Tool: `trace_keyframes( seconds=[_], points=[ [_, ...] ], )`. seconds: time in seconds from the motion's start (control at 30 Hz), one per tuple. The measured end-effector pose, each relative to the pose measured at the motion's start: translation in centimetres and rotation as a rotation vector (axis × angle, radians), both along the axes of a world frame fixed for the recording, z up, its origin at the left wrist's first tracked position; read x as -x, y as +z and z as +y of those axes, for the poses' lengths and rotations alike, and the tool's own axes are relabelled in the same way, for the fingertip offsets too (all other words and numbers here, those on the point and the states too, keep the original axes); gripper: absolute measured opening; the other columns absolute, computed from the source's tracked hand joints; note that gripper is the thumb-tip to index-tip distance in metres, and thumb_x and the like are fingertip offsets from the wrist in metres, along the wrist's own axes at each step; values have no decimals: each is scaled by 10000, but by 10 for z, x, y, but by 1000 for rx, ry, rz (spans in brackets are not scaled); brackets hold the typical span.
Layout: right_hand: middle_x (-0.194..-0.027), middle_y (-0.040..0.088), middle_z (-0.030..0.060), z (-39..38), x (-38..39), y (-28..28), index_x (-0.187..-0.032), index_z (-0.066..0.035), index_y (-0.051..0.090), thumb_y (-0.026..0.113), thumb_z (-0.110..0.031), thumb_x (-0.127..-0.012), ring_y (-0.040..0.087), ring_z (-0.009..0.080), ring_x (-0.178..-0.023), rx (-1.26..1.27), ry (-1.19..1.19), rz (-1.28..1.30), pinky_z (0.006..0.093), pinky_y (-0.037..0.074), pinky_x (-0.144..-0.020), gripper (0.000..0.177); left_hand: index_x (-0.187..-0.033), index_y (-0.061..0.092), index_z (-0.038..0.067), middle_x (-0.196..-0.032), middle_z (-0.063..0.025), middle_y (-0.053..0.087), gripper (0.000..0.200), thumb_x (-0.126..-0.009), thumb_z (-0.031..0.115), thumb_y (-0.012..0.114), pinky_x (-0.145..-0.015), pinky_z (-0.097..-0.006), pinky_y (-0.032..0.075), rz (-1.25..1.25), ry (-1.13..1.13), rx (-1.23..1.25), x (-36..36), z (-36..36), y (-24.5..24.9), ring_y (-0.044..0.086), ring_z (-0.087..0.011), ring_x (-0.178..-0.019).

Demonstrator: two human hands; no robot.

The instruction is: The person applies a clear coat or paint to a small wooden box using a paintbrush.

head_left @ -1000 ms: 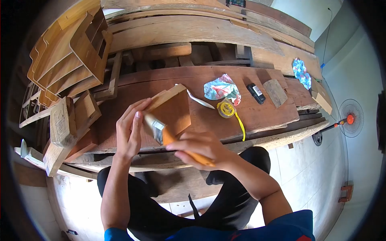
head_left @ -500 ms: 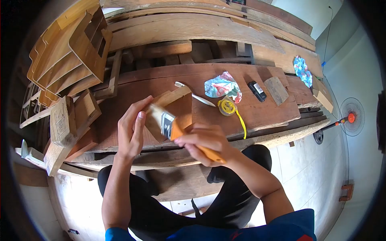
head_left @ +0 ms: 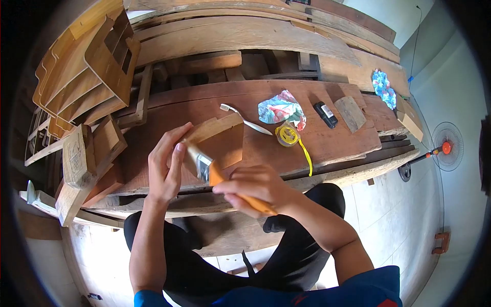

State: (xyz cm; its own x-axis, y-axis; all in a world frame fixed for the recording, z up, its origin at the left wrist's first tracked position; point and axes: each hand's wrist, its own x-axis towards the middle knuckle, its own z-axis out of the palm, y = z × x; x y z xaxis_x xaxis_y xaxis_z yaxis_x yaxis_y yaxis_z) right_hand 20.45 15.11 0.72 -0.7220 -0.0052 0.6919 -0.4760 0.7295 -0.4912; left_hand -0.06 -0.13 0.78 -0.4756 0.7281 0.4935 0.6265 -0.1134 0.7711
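My right hand (head_left: 253,187) is closed round the orange handle of a paintbrush (head_left: 217,175). The brush has a silver ferrule and pale bristles, which lie against the left part of a wooden piece (head_left: 225,142). That piece looks like a small box or angled block with a notched upper edge. Gripping its left side is my left hand (head_left: 166,163), thumb and fingers pointing up; part of the wood is hidden behind the hand and brush. Just right of the wood lie a white toothbrush (head_left: 255,127) and a yellow tape measure (head_left: 287,136) with its tape pulled out.
On the reddish plank bench (head_left: 337,148) are a crumpled colourful cloth (head_left: 281,108), a black bottle-like item (head_left: 326,115) and a flat wood offcut (head_left: 350,114). A wooden organizer (head_left: 92,77) stands at left, wood blocks (head_left: 79,158) below it. A fan (head_left: 446,148) is at right.
The paintbrush and my right hand have shifted slightly left and down along the wooden piece. My left hand keeps its hold, nearly still.
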Motion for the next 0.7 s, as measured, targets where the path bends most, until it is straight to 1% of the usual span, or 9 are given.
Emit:
trace_keyframes(
  seconds=[0.1, 0.2, 0.23, 0.33, 0.47, 0.5, 0.6, 0.63, 0.7],
  points=[
    [-852, 748, 48, 5, -1, 0, -1135, -108, 713, 730, -52, -900, 720, 188, -703, -77, 31, -41, 343, 592, -633, 242, -1362, 657, -49, -1274, -207, 709, 385, -1092, 190, 522, -1037, -362, 498, -8, 3, -9, 0, 0, -2, 683, -284, -1198],
    [-831, 729, -3, 11, 1, 2, -1149, -114, 736, 677, -91, -934, 672, 136, -686, 90, -154, 221, 313, 550, -618, 224, -1359, 658, -53, -1265, -206, 710, 386, -1093, 192, 522, -1038, -366, 499, -14, 1, -2, -3, -1, -1, 683, -286, -1196],
    [-812, 726, -12, 11, 1, 7, -1156, -123, 734, 683, -116, -953, 679, 134, -707, 106, -113, 191, 312, 548, -620, 210, -1357, 659, -53, -1263, -205, 710, 386, -1094, 193, 522, -1037, -366, 500, -11, 0, -5, -3, -2, -1, 684, -286, -1194],
    [-890, 766, 57, 2, 0, 2, -1156, -123, 725, 735, -105, -920, 755, 193, -750, -42, 83, -116, 331, 612, -654, 237, -1350, 661, -55, -1260, -205, 711, 386, -1095, 199, 523, -1037, -367, 500, 6, 2, -17, -1, 1, 1, 687, -286, -1186],
    [-863, 751, 37, 11, -5, -5, -1130, -141, 754, 739, -101, -918, 702, 184, -677, -69, -7, -135, 341, 562, -596, 216, -1340, 664, -56, -1259, -206, 710, 385, -1090, 203, 528, -1042, -369, 498, -10, 2, 13, -5, -1, 3, 685, -292, -1189],
    [-845, 741, 28, 11, -3, 1, -1151, -148, 747, 732, -89, -923, 664, 191, -636, 73, -15, -1, 348, 528, -566, 236, -1339, 665, -56, -1259, -206, 710, 383, -1089, 200, 528, -1043, -369, 498, -15, 3, 17, -4, -2, 2, 685, -293, -1190],
    [-957, 781, 30, 8, 0, 3, -1226, -128, 716, 717, -80, -936, 690, 163, -716, 91, 24, 109, 338, 558, -633, 294, -1335, 668, -55, -1262, -207, 709, 378, -1085, 192, 527, -1044, -370, 499, -10, -3, -4, -1, -1, -3, 685, -297, -1192],
    [-946, 779, 24, 4, -3, 7, -1232, -142, 716, 725, -111, -946, 688, 173, -717, 39, 74, -100, 333, 566, -671, 288, -1335, 669, -55, -1265, -207, 708, 376, -1084, 188, 527, -1044, -370, 499, 5, -14, -28, 2, 0, -6, 685, -298, -1192],
    [-947, 781, 21, 1, -2, 4, -1234, -139, 716, 727, -134, -954, 696, 174, -730, -59, 48, -108, 330, 567, -687, 281, -1334, 669, -55, -1269, -207, 706, 372, -1081, 179, 529, -1048, -371, 498, 15, -18, -41, 4, 1, -6, 686, -298, -1193]
  ],
)
